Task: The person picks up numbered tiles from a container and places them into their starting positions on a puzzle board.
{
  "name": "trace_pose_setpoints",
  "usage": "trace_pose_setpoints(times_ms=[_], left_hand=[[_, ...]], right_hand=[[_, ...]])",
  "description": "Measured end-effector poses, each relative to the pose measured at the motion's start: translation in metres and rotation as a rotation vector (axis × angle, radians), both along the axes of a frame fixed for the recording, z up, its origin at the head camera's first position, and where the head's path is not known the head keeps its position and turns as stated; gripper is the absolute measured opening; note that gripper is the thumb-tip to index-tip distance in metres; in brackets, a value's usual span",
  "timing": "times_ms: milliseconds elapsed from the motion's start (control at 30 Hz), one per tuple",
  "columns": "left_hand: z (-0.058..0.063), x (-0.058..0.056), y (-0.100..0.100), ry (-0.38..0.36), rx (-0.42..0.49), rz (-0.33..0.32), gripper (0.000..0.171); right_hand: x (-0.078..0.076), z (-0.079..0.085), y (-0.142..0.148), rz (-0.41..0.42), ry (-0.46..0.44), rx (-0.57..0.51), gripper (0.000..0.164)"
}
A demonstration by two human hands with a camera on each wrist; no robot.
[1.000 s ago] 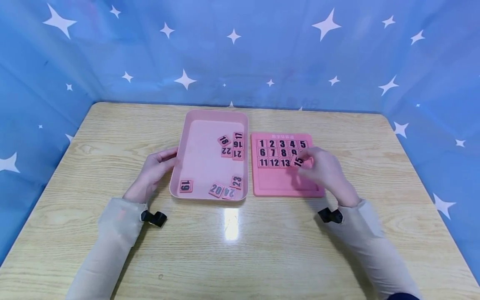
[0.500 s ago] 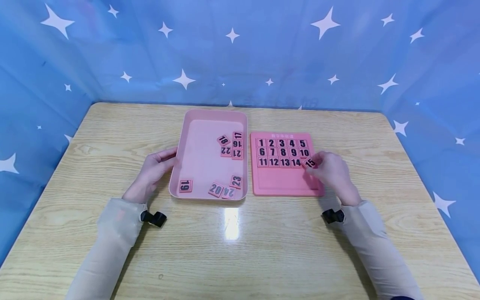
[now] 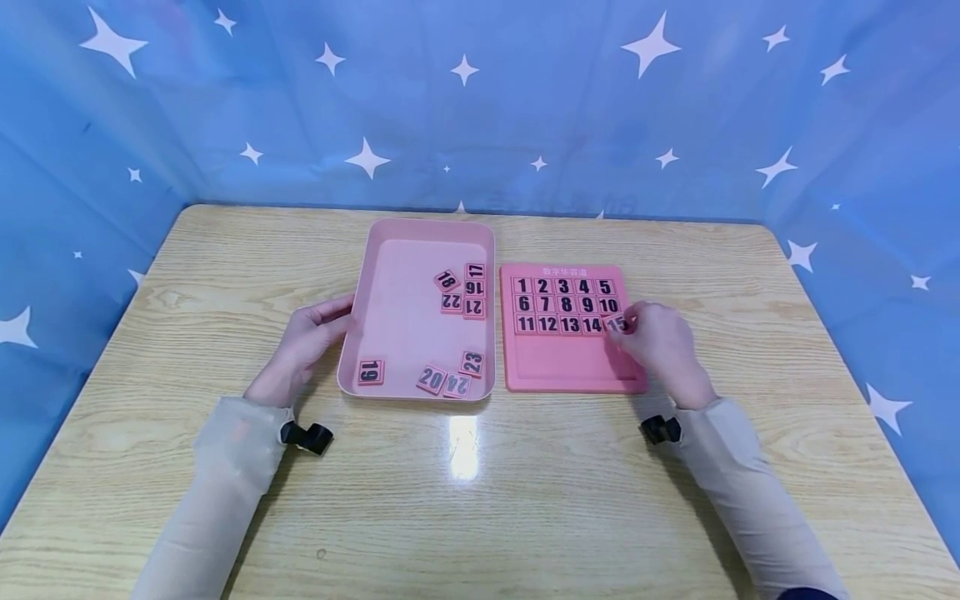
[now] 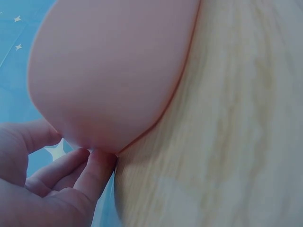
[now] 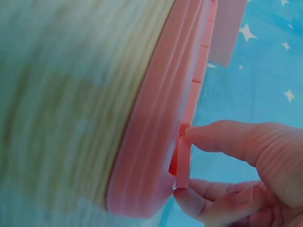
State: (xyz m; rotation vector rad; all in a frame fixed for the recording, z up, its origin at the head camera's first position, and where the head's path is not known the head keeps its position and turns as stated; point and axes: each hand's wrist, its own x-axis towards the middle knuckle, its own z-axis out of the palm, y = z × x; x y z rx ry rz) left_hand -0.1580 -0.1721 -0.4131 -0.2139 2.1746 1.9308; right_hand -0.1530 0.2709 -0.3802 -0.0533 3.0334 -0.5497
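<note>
The pink number tile marked 15 (image 3: 617, 324) is pinched between the thumb and fingers of my right hand (image 3: 660, 342). It sits slightly askew at the right end of the third row on the pink puzzle board (image 3: 555, 362). In the right wrist view, tile 15 (image 5: 182, 163) stands at the board's edge, one end tilted off the frame. Tiles 1 to 14 lie in order in the rows. My left hand (image 3: 307, 337) touches the outer left wall of the shallow pink tray (image 3: 360, 292); the left wrist view shows its fingertips against that wall (image 4: 113, 94).
Inside the tray are loose tiles, with tile 18 (image 3: 446, 280) and tile 22 (image 3: 452, 302) toward the right wall, tile 19 (image 3: 371, 372) at the near left and tile 20 (image 3: 431, 379) near the front. Tray and board stand side by side on a wooden table (image 3: 465, 533), before a blue star-patterned curtain (image 3: 420, 100).
My right hand has moved right with tile 15, from over tile 14 to the third row's right end, and the tile has turned straighter. My left hand stays at the tray.
</note>
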Motion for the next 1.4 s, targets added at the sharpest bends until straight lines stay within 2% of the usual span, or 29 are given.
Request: trace_pose_setpoints(times_ms=[400,567,833,967,1133,1400], left_hand=[[0.002,0.001,-0.001,-0.002,0.006,-0.011,0.047],[0.003,0.001,-0.001,-0.007,0.008,-0.007,0.047],[0.002,0.001,-0.002,-0.005,0.001,0.005,0.047],[0.002,0.001,-0.001,-0.005,0.003,0.003,0.047],[0.001,0.001,-0.002,-0.014,-0.006,0.006,0.047],[0.000,-0.002,-0.001,-0.012,0.018,0.005,0.047]], right_hand=[[-0.003,0.003,0.001,0.072,-0.036,0.008,0.011],[-0.006,0.003,0.004,0.041,-0.032,-0.038,0.029],[-0.007,0.004,0.006,0.033,-0.038,-0.105,0.028],[-0.008,0.008,0.004,0.071,0.044,-0.156,0.027],[-0.017,0.019,-0.018,0.161,0.117,-0.201,0.028],[-0.043,0.027,-0.077,0.271,0.080,-0.303,0.034]])
